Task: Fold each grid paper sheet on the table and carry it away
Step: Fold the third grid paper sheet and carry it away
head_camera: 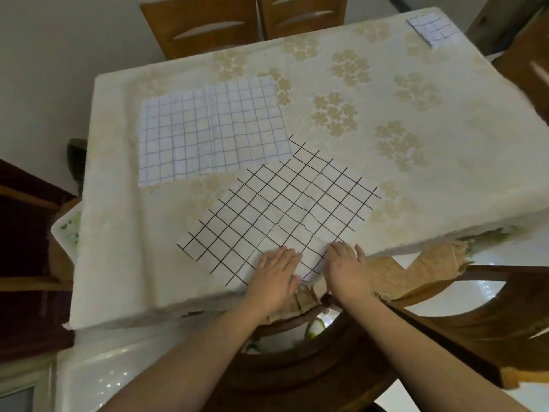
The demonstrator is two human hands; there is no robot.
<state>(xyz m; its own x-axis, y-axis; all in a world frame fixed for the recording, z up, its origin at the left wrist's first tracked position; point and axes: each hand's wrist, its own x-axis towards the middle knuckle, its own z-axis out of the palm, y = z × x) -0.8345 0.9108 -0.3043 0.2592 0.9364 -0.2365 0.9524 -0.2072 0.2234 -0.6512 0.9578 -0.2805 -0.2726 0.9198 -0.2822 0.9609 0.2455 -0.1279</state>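
A white sheet with a black grid [282, 209] lies turned like a diamond near the table's front edge. My left hand [276, 275] rests flat on its near corner, fingers straight. My right hand [346, 264] rests flat just to the right, on the same corner by the table edge. A second sheet with a blue grid [211, 129] lies flat farther back on the left, its corner overlapping the black-grid sheet. A small folded grid paper [433, 26] sits at the table's far right corner.
The table carries a cream cloth with a pale flower print [386, 120]. Two wooden chairs [208, 25] stand at the far side. A wooden chair back [445, 322] is right in front of me. Dark furniture [23, 233] stands on the left.
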